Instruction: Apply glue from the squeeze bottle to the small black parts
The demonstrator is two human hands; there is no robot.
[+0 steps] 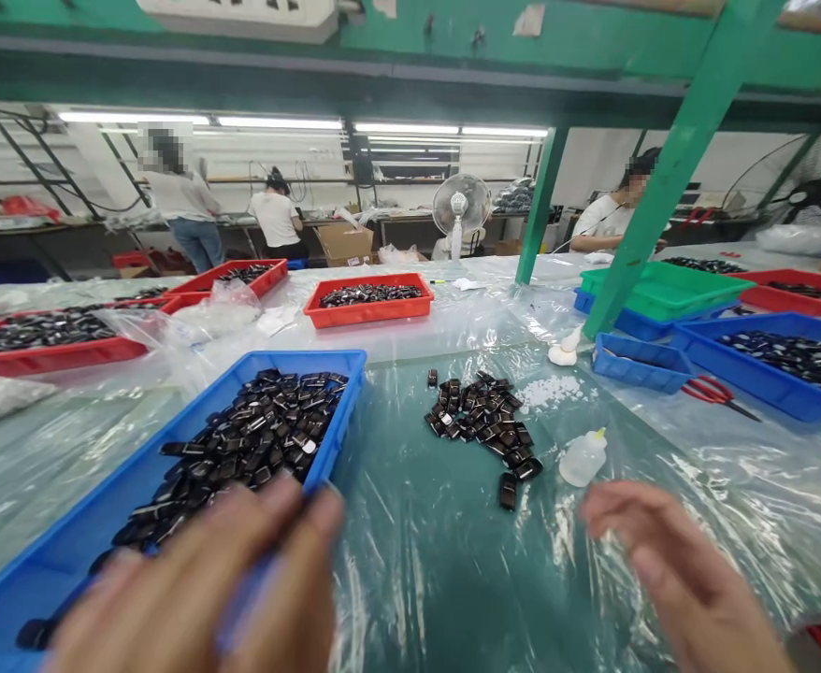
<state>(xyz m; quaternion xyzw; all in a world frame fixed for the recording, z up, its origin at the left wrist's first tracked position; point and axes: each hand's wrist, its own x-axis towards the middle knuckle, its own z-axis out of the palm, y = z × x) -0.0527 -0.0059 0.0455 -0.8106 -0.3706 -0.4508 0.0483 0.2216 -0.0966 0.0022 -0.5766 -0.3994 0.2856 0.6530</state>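
Note:
My left hand (207, 579), smeared by motion, is over the near right wall of a long blue tray (346, 421). Its thumb stands apart from the fingers, and blue plastic shows between them; I cannot tell if it touches the tray. Many small black plastic pieces (270, 421) fill the tray. My right hand (669, 551) hovers at the lower right with loosely curved fingers, open and holding nothing visible. Just beyond it is a small translucent squeeze bottle (583, 458) with a yellowish tip. A loose pile of black pieces (484, 416) lies on the green tabletop between my hands.
White bits (554, 391) are scattered behind the bottle. Red-handled scissors (715, 393) lie beside a small blue bin (641, 363). Red trays (372, 313) of pieces stand farther back. A green post (669, 178) rises at right. Several people work beyond the table.

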